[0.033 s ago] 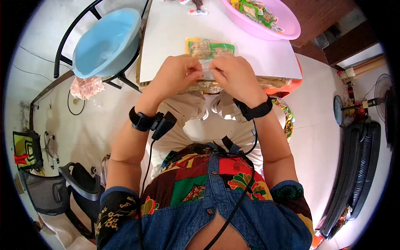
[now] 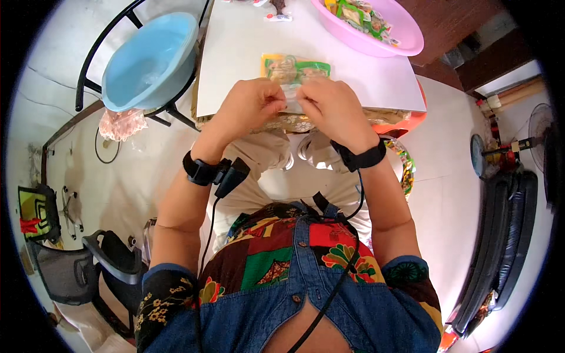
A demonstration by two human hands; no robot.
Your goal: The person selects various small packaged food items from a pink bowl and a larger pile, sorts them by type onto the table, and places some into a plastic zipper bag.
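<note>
A clear packet with yellow and green printing (image 2: pixel 297 67) lies at the near part of the white table (image 2: pixel 235 53). My left hand (image 2: pixel 253 103) is closed at its lower left, fingertips pinching the see-through edge. My right hand (image 2: pixel 332 106) is closed at the lower right, thumb and fingers also on that edge. Both wrists wear black straps with cables.
A pink basin (image 2: pixel 412 41) holding several packets stands at the back right, beside small items (image 2: pixel 276 16). A blue basin (image 2: pixel 126 70) rests on a black-framed chair. Office chairs (image 2: pixel 65 270) are lower left; a fan (image 2: pixel 538 153) and long black padded object (image 2: pixel 500 241) stand right.
</note>
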